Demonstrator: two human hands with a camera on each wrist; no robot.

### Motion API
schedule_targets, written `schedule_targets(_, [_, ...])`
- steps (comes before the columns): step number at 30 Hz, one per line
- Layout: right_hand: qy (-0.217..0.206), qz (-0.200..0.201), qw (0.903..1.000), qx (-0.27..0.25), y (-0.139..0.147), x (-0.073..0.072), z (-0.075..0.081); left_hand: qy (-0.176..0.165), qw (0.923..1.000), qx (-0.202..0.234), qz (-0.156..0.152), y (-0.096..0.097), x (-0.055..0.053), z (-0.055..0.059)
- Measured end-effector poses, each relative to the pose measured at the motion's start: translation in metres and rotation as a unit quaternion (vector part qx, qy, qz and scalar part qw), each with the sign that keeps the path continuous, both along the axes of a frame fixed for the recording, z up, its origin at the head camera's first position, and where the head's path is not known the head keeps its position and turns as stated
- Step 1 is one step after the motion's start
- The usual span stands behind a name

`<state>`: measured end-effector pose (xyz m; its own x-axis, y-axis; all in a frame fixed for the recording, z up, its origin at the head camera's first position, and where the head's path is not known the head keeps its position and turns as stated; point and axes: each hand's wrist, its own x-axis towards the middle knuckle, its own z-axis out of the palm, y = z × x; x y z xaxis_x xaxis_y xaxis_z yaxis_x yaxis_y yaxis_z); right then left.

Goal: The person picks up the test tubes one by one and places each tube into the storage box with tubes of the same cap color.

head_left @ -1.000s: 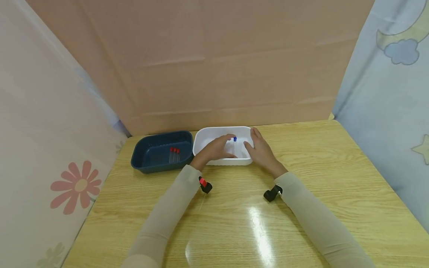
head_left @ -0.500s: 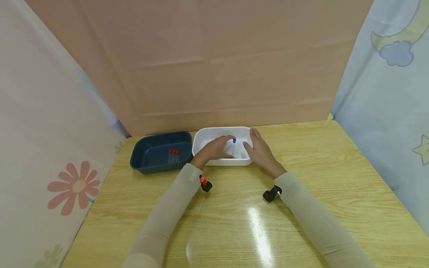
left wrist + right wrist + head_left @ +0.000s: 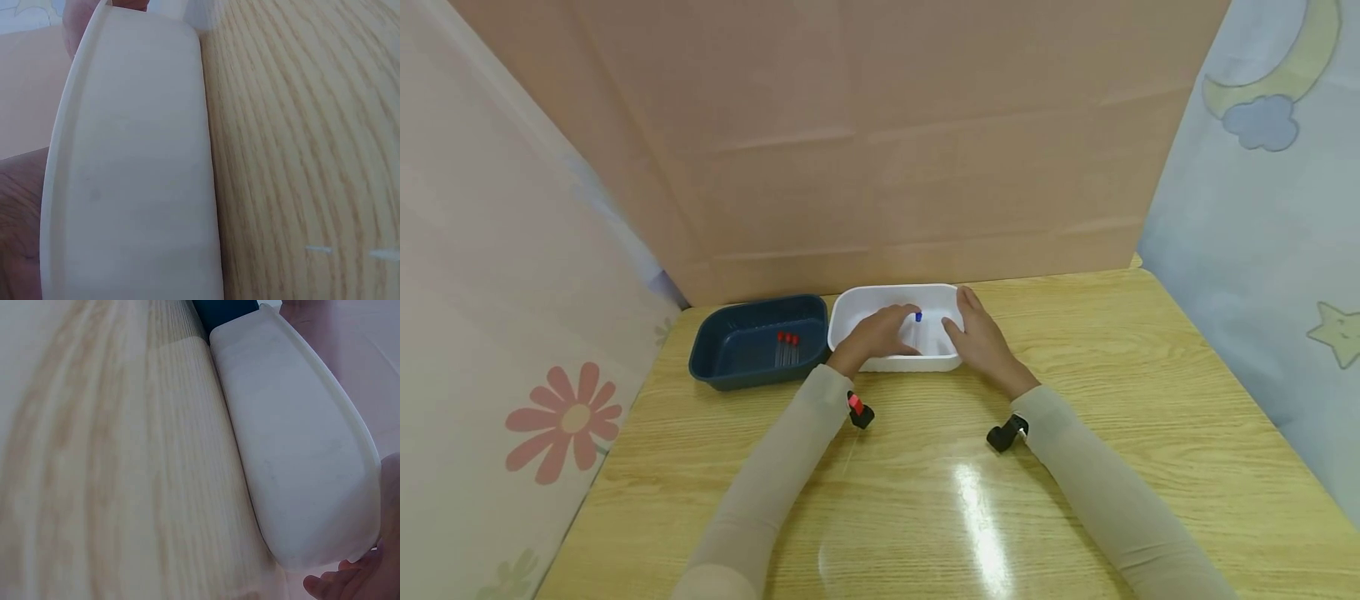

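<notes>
In the head view, my left hand [image 3: 880,333] reaches over the near rim into a white plastic tub [image 3: 850,304]. Its thumb and fingers span a slim clear tube with a blue cap [image 3: 918,317], the index fingertip right at the cap. The left wrist view shows mostly the tub's outer wall [image 3: 137,156], which hides the fingers. At the tub's right end, my right hand [image 3: 982,337] holds the rim, thumb on the inner side and fingers outside. Fingers [image 3: 344,581] of that hand wrap the tub's end in the right wrist view.
A dark blue tub [image 3: 730,379] stands close against the white one on the left. Inside it lie several clear tubes with red caps [image 3: 787,337]. Both tubs are at the back of the wooden table [image 3: 910,500], before a brown backdrop [image 3: 865,150].
The blue-capped tube has shifted slightly left and nearer within the white tub, with my left fingertips beside it. My right hand keeps its place on the rim. The head view has turned slightly.
</notes>
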<state>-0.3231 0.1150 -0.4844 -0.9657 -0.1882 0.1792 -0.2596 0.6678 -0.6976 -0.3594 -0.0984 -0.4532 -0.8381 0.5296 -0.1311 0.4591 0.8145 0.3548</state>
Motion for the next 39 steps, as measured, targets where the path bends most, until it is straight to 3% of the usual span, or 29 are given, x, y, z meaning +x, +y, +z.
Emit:
schedule_targets(17, [-0.004, 0.004, 1.0000, -0.004, -0.002, -0.001, 0.000, 0.041, 0.9962, -0.072, 0.026, -0.007, 0.000, 0.000])
schedule_targets(25, [0.003, 0.004, 1.0000, -0.004, -0.002, -0.001, -0.002, 0.020, 0.9974, -0.052, 0.045, -0.012, 0.001, 0.002])
schedule_targets(30, [0.005, 0.004, 1.0000, -0.003, -0.002, -0.001, 0.000, 0.013, 0.9970, -0.063, 0.042, -0.015, -0.002, 0.002])
schedule_targets(39, [-0.002, 0.003, 1.0000, -0.005, -0.001, -0.002, -0.003, -0.033, 0.9969, -0.034, 0.063, -0.019, -0.002, 0.008])
